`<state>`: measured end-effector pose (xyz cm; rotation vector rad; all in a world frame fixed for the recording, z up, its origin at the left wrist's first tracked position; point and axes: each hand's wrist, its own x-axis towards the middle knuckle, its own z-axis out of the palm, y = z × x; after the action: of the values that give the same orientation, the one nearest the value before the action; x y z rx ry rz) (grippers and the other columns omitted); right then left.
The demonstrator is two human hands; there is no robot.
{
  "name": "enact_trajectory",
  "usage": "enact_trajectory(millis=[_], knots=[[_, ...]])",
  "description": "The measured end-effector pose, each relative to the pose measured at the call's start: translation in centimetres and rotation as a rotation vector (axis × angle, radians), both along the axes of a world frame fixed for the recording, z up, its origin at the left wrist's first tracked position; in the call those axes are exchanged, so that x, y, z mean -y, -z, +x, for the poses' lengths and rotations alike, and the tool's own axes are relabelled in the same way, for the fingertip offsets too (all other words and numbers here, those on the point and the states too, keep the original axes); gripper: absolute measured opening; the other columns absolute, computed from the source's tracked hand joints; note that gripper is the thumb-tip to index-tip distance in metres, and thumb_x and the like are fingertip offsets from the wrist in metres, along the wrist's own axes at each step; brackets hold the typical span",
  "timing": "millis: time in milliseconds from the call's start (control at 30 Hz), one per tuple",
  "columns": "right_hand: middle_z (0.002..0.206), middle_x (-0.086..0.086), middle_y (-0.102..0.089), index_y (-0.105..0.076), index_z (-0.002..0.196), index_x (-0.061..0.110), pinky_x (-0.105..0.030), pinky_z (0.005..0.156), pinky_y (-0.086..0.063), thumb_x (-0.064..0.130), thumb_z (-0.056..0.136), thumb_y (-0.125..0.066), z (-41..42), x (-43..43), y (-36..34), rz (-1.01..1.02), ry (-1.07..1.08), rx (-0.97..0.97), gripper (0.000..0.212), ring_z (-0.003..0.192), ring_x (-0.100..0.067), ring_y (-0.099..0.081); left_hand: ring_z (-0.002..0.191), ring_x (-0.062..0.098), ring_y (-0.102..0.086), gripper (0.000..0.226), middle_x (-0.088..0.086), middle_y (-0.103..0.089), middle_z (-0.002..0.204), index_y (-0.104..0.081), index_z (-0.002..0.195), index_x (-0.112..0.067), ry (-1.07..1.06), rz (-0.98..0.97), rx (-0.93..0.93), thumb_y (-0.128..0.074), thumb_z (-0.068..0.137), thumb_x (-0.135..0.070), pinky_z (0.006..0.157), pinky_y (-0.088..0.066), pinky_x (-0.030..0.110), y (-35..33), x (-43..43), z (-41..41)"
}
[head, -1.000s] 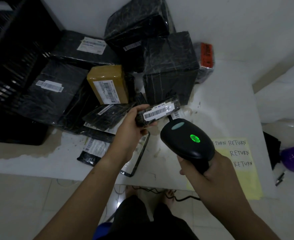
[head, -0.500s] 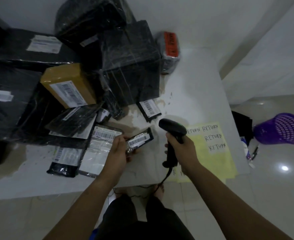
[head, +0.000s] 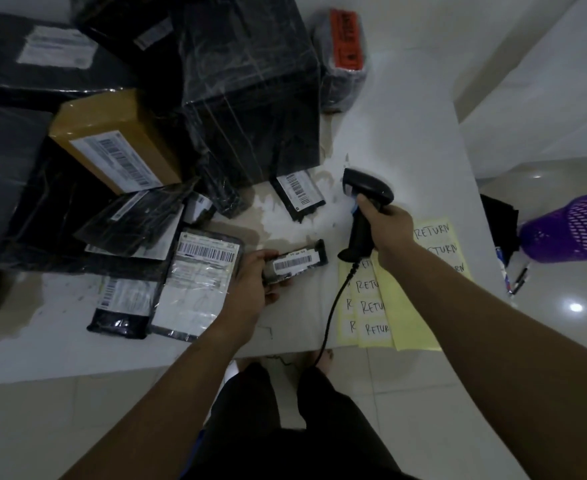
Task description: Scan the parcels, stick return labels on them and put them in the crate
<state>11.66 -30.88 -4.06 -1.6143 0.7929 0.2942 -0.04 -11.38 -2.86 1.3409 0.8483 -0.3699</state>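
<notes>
Left grip [head: 250, 282] around parcel [head: 295, 263], right grip [head: 389, 230] around scanner [head: 364, 188]

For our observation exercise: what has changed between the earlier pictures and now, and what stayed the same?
The left hand has lowered the small parcel away from the scanner, down near the table. The right hand has lowered the scanner toward the RETURN label sheets. Both grips are unchanged; the piled parcels and sheets lie as before.
</notes>
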Motion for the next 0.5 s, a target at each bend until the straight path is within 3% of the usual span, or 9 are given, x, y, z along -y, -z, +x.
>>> enact_trajectory(millis=[100,200,333,433,500], knots=[[0.089,-0.004,-0.070,-0.068,0.096,0.007,-0.041,0.082,-0.060,0.040,0.080,-0.080,0.9,-0.1,0.4,-0.072,-0.046,0.020,0.038,0.086,-0.023,-0.068,0.079,0.012,-0.071,0.024,-0.001,-0.072,0.103,-0.058,0.105,-0.029,0.068,0.084,-0.001,-0.035,0.107,-0.023,0.063,-0.041,0.028,0.6,0.1,0.2],[0.093,-0.006,-0.073,-0.069,0.089,0.013,-0.044,0.078,-0.062,0.043,0.075,-0.084,1.0,0.1,0.6,-0.112,-0.096,0.013,0.036,0.086,-0.025,-0.072,0.094,0.021,-0.063,0.018,0.004,-0.068,0.109,-0.059,0.098,-0.034,0.134,0.182,0.012,-0.042,0.102,-0.035,0.072,-0.044,0.031,1.3,-0.2,0.0],[0.096,-0.013,-0.073,-0.066,0.087,0.012,-0.041,0.076,-0.063,0.032,0.089,-0.073,0.8,1.3,-0.2,-0.090,-0.188,0.025,0.022,0.087,-0.026,-0.072,0.093,0.005,-0.054,0.009,-0.008,-0.055,0.111,-0.053,0.111,-0.040,0.313,0.340,0.038,-0.050,0.103,-0.038,0.079,-0.044,0.024,0.8,-0.4,-0.4],[0.095,-0.005,-0.074,-0.069,0.092,0.014,-0.041,0.082,-0.061,0.026,0.092,-0.066,0.5,3.4,-0.5,-0.309,-0.422,0.126,0.012,0.087,-0.021,-0.072,0.114,0.007,-0.051,0.058,-0.005,-0.044,0.132,-0.042,0.141,-0.020,0.568,0.583,0.142,-0.070,0.091,-0.017,0.095,-0.041,0.018,0.9,-0.8,-0.9],[0.102,0.004,-0.070,-0.069,0.103,0.014,-0.027,0.081,-0.055,0.021,0.090,-0.068,-0.2,5.3,-0.4,-0.507,-0.572,0.232,0.014,0.087,-0.013,-0.067,0.124,0.018,-0.046,0.061,0.006,-0.040,0.140,-0.043,0.142,-0.009,0.699,0.773,0.236,-0.067,0.087,-0.002,0.104,-0.034,0.021,1.5,-0.7,-1.3]])
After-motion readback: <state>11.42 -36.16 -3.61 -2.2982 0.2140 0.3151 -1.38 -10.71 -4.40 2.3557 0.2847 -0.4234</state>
